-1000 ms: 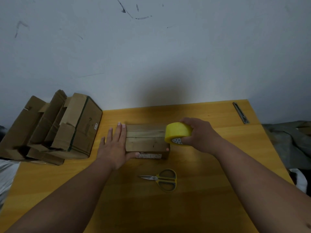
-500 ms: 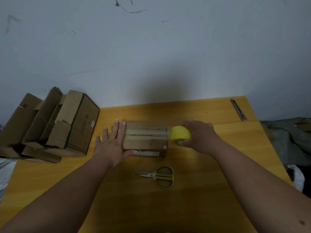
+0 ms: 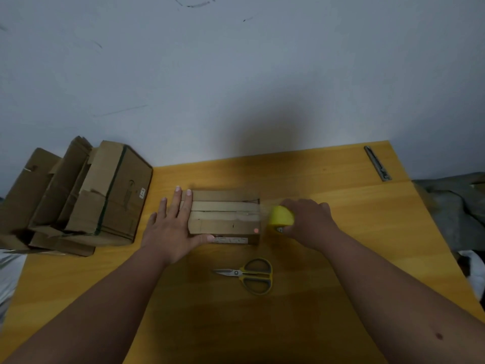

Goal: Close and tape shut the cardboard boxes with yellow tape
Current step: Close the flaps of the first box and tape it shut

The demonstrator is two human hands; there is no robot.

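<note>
Left hand (image 3: pixel 173 229) flat, right hand (image 3: pixel 309 222) curled.

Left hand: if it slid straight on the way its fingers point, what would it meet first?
The left hand points toward the wall; only bare table lies ahead, so probably the wall, though depth is unclear.

Table (image 3: pixel 341 258): boxes (image 3: pixel 78 200), scissors (image 3: pixel 249 275), tape (image 3: pixel 280 216).

Two bare forearms, no sleeves, left hand (image 3: pixel 173 232), right hand (image 3: pixel 311 222)
</note>
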